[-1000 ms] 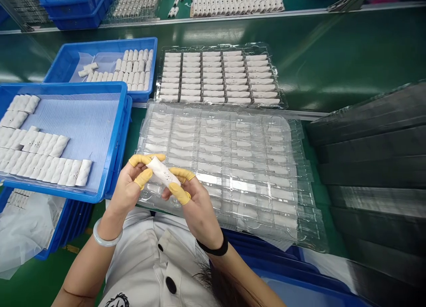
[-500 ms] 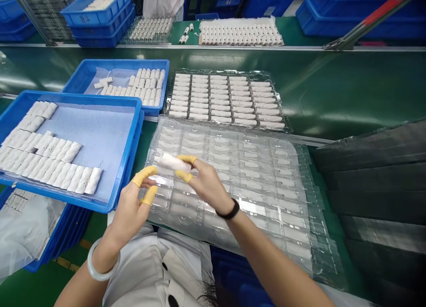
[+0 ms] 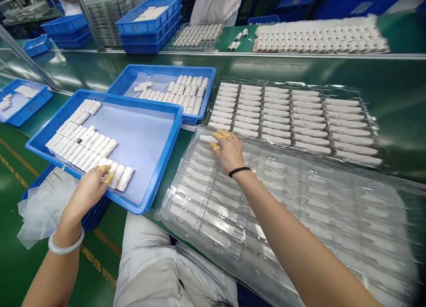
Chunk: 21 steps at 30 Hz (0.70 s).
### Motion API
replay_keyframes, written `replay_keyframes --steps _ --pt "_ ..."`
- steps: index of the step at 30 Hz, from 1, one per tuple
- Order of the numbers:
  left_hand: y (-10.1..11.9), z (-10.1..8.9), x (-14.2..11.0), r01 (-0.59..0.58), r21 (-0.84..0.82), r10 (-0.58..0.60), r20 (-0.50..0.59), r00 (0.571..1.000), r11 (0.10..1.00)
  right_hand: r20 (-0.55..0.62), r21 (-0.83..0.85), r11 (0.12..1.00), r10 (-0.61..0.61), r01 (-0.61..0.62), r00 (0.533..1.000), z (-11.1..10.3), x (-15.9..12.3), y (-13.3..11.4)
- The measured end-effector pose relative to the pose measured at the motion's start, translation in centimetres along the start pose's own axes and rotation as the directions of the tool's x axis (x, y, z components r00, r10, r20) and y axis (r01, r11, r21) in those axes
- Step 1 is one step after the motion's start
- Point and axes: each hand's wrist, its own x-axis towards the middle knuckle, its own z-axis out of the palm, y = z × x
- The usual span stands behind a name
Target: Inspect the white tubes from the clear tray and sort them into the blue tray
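My right hand, with yellow finger cots, pinches a small white cylindrical piece and holds it at the far left corner of the clear plastic blister tray in front of me. My left hand reaches into the near blue bin; its cot-covered fingertips close on the end of a row of white pieces lying there. I cannot see whether it has lifted one. A pale bangle sits on my left wrist and a black band on my right.
A second blue bin of white pieces stands behind the near one. A filled blister tray lies beyond the clear one on the green belt. Further bins, trays and another person's white coat line the far side.
My right hand carried the white piece from in front of me to the tray's far left corner. My left hand let go and moved left into the near blue bin. The view swung left.
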Motion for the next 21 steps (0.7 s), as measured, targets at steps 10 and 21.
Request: replay_keyframes --steps 10,21 --pt "3.9 2.7 2.8 -0.151 0.229 0.059 0.363 0.93 0.962 0.058 -0.071 0.997 0.002 0.002 0.998 -0.4 -1.2 1.4" --pt "4.8 2.1 4.2 -0.187 0.098 0.147 0.32 0.936 0.977 0.023 0.237 0.97 0.056 -0.06 0.998 -7.8 -12.8 -1.4"
